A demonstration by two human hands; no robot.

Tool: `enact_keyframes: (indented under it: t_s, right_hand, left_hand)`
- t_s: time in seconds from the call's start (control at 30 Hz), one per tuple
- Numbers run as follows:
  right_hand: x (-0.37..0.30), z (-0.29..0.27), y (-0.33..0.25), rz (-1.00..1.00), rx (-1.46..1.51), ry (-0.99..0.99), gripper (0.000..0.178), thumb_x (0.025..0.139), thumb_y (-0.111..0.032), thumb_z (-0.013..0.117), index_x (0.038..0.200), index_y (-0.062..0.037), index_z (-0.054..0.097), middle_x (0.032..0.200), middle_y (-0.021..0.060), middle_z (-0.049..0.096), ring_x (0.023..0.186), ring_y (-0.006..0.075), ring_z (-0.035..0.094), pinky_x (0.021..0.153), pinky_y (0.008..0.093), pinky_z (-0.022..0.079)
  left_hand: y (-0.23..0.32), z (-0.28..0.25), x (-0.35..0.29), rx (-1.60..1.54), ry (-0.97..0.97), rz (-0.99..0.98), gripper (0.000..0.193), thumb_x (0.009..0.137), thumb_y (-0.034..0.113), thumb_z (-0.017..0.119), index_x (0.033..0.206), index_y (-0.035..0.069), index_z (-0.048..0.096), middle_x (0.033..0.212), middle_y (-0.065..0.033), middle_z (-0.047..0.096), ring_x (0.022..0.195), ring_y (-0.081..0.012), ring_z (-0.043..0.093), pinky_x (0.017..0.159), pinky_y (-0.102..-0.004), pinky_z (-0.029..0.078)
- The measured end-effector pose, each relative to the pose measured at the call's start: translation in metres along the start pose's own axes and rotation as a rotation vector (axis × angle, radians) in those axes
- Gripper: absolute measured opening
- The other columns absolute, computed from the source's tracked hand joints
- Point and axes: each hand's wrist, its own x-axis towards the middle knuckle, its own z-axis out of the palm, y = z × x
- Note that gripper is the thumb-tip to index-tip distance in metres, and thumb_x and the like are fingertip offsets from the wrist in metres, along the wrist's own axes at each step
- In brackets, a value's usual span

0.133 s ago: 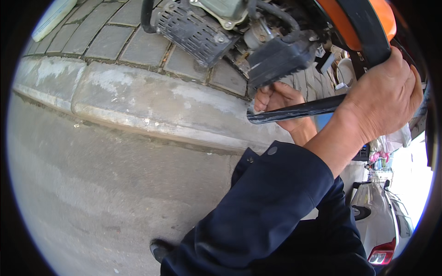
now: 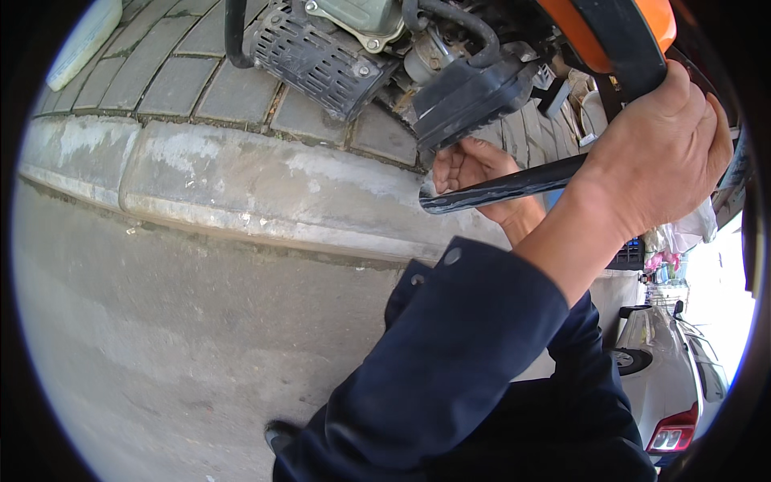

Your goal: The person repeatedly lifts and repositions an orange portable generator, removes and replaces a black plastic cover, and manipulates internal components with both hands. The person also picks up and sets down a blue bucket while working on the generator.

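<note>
An engine-driven machine with an orange tank (image 2: pixel 590 36) and a black housing box (image 2: pixel 474 96) fills the upper right. My left hand (image 2: pixel 654 149), reaching across from the left, is wrapped round the black frame (image 2: pixel 622 44) beside the tank. Behind that arm, my right hand (image 2: pixel 482 177) is palm-up under the box. Its fingers are curled and its thumb is at the box's lower edge; whatever they hold is hidden. A scuffed black tube (image 2: pixel 506 185) passes in front of the right palm. The slotted metal guard (image 2: pixel 309 60) lies left of the box.
A concrete kerb (image 2: pixel 241 185) runs between grey paving bricks (image 2: pixel 241 92) and the road surface (image 2: pixel 177 321). My shoe (image 2: pixel 279 435) shows at the bottom. A white car (image 2: pixel 662 377) stands at lower right, near a dark crate (image 2: pixel 628 255). A pale rounded object (image 2: pixel 84 40) lies at upper left.
The whole view has shifted slightly, so the machine, kerb and hands appear a little further left. Both hands keep their places on the machine.
</note>
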Motion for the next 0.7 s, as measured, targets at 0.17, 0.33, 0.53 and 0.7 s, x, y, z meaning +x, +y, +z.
enact_keyframes:
  t_s: [0.17,0.33,0.53,0.7]
  right_hand:
    - [-0.001,0.010,-0.001,-0.008,-0.044,-0.014,0.037,0.107,-0.031,0.047,0.107,0.0019,0.064,0.098,0.0171,0.070,0.089,0.0285,0.069,0.081,0.0385,0.055]
    - [-0.001,0.016,-0.006,-0.009,0.035,-0.051,0.026,0.108,-0.025,0.050,0.102,-0.0006,0.055,0.083,0.0099,0.056,0.080,0.0249,0.059,0.079,0.0378,0.049]
    - [0.000,0.018,-0.002,-0.170,-0.302,0.160,0.023,0.104,-0.023,0.060,0.098,-0.0005,0.060,0.084,0.0092,0.060,0.078,0.0191,0.059,0.074,0.0331,0.046]
    - [0.000,0.024,-0.004,-0.277,-0.649,0.315,0.027,0.101,-0.023,0.063,0.090,0.0016,0.069,0.084,0.0103,0.069,0.080,0.0177,0.065,0.074,0.0316,0.047]
  left_hand:
    - [0.003,0.005,0.001,0.020,0.003,0.008,0.031,0.095,0.022,0.056,0.108,-0.002,0.070,0.089,-0.0144,0.072,0.090,-0.0316,0.066,0.103,-0.0513,0.041]
    - [-0.005,0.006,-0.002,-0.018,0.081,0.064,0.030,0.090,0.020,0.058,0.102,-0.005,0.069,0.080,-0.0147,0.068,0.082,-0.0301,0.063,0.102,-0.0516,0.043]
    - [-0.028,0.019,0.009,0.051,0.228,0.248,0.034,0.091,0.013,0.054,0.115,-0.010,0.060,0.080,-0.0077,0.052,0.081,-0.0213,0.056,0.093,-0.0354,0.048]
    - [-0.023,0.006,0.000,-0.017,0.055,0.198,0.033,0.092,0.015,0.056,0.112,-0.010,0.063,0.083,-0.0119,0.061,0.080,-0.0246,0.060,0.096,-0.0407,0.047]
